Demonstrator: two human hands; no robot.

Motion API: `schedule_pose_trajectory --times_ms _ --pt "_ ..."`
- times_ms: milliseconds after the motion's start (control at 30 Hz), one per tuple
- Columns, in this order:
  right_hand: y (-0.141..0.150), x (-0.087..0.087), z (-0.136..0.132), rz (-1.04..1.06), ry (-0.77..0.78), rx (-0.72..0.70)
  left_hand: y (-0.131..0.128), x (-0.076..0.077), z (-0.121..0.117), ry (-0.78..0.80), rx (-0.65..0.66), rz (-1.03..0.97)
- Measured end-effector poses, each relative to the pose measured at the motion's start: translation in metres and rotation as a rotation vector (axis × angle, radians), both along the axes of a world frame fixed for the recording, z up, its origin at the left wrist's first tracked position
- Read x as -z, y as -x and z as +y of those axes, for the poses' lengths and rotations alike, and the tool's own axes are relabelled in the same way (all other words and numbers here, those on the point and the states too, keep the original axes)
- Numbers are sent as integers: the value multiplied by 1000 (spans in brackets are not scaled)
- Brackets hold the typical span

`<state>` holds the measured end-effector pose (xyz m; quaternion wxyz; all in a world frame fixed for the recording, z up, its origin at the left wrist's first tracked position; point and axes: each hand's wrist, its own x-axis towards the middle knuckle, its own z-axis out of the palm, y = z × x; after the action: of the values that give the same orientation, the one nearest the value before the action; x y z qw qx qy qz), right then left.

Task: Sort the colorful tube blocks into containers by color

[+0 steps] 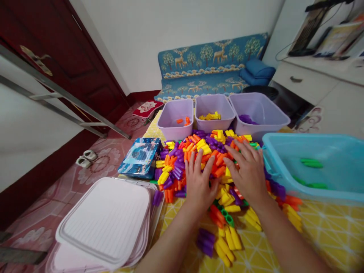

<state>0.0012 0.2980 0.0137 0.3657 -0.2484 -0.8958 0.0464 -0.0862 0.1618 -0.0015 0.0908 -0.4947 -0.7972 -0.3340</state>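
Note:
A large heap of plastic bullet-shaped building pieces (pixel 176 167) in purple, orange, yellow and green lies on the table, many joined side by side in short rows. My left hand (pixel 199 182) rests over the middle of the heap, palm down with its fingers spread. To its right, my right hand (pixel 247 170) is also open, fingers apart over the heap's right side. Neither hand has a piece gripped that I can see; what lies under the palms is hidden. Close to my forearms are a purple piece (pixel 205 242) and a yellow piece (pixel 224 251).
Behind the heap stand lilac bins with orange (pixel 174 131), yellow (pixel 214 124) and purple pieces (pixel 263 131). A blue bin (pixel 313 195) at right holds green pieces. Stacked lids (pixel 108 220) and a blue tin box (pixel 139 172) occupy the left side of the yellow-patterned table (pixel 327 231).

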Motion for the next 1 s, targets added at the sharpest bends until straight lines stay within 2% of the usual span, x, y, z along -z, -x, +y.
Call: schedule_pose_trajectory --times_ms 100,233,533,1000 --pt "-11 18 2 27 32 -31 0 8 13 -21 -30 46" --pt "-16 27 -2 29 36 -93 -3 18 15 -86 -56 53" --pt "-17 29 -6 57 48 -152 -4 20 15 -164 -58 -14" --pt "-13 32 -16 119 87 -121 -3 23 14 -169 -65 -13"
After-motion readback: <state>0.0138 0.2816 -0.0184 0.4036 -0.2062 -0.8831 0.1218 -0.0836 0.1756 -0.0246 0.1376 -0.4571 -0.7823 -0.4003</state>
